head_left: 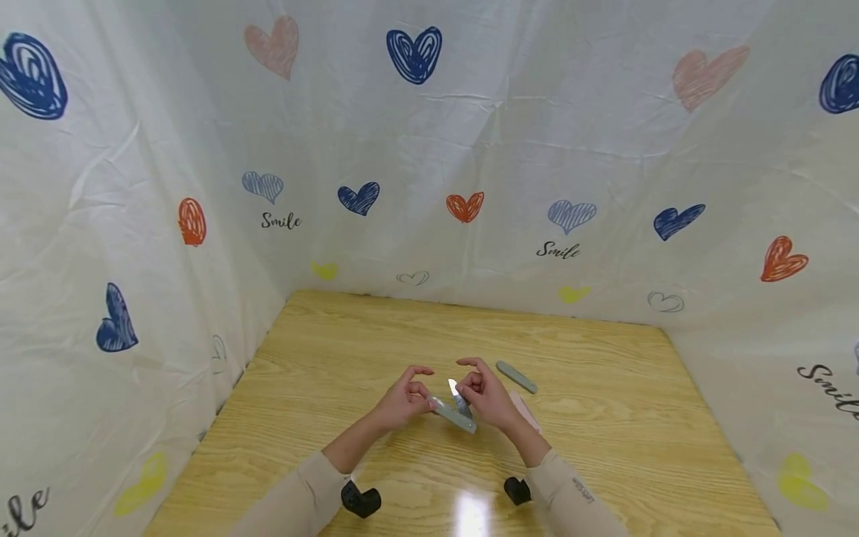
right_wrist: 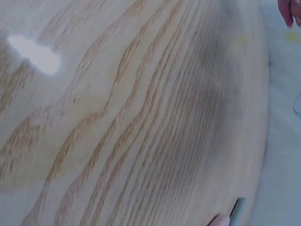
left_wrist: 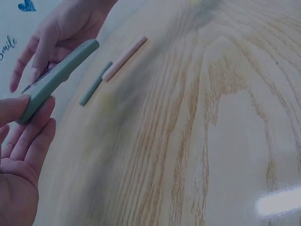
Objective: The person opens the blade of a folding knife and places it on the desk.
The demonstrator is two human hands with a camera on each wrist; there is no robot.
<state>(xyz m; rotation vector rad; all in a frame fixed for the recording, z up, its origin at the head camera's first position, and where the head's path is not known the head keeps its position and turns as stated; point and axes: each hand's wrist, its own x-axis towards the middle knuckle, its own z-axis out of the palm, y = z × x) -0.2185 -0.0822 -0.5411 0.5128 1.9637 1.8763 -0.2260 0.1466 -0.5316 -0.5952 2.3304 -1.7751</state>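
A grey-green folding knife (head_left: 455, 415) is held in the air above the table, its shiny blade (head_left: 460, 400) swung partway out of the handle. My left hand (head_left: 401, 404) pinches one end of the handle between thumb and fingers; the left wrist view shows this grip on the handle (left_wrist: 63, 77) closely. At the blade, my right hand (head_left: 486, 395) has thumb and finger pinched together, with the index finger extended. A second grey-green knife-like piece (head_left: 517, 377) lies on the table beyond the right hand. Partly hidden behind that wrist is a pink piece (head_left: 525, 411) of similar shape.
The wooden table (head_left: 322, 343) ends at a white curtain (head_left: 496, 127) printed with hearts, at the back and both sides. Black devices (head_left: 360, 500) sit by both wrists. Light glares off the table's front.
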